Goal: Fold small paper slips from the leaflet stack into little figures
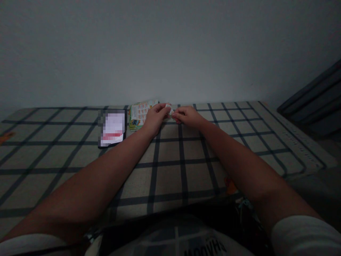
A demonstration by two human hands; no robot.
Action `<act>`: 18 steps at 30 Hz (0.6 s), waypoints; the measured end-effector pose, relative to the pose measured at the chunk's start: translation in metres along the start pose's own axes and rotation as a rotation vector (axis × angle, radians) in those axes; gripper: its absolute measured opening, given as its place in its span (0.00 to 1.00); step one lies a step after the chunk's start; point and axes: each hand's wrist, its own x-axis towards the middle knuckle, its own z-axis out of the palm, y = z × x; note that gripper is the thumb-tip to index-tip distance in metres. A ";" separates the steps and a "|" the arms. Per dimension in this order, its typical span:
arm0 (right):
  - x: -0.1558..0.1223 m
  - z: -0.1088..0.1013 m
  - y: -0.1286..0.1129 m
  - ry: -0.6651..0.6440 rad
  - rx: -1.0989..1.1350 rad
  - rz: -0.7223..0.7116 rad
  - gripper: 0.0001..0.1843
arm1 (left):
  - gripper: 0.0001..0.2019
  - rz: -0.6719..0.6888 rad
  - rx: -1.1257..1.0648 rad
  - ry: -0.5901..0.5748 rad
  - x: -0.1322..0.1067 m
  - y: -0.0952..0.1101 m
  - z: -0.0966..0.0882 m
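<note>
Between my two hands is a small white piece of paper (pixel 168 106) with reddish print; whether it is a card, label or packet is too small to tell. My left hand (pixel 156 116) pinches it between thumb and fingers. Close on its right, the fingertips of my right hand (pixel 186 116) are pinched together at the paper's lower edge. Beside my left hand lies a stack of printed sheets (pixel 139 112), white and green with rows of red print, partly covered by that hand.
A dark-framed phone or tablet (pixel 124 128) with a lit, blurred screen lies left of the sheets. Everything rests on a checked cloth (pixel 170 177) that reaches a grey wall (pixel 170 49). A dark slatted object (pixel 314 96) stands at the right. Orange patches mark the cloth.
</note>
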 end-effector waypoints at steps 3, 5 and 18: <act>-0.001 0.000 0.002 -0.006 -0.002 -0.007 0.15 | 0.15 0.020 0.055 -0.049 0.001 -0.001 -0.001; 0.000 0.000 0.004 0.007 0.043 0.004 0.14 | 0.18 0.047 0.076 -0.062 0.001 -0.001 -0.002; 0.001 0.002 0.011 0.057 0.177 -0.070 0.11 | 0.22 -0.006 0.062 -0.091 -0.004 0.003 0.002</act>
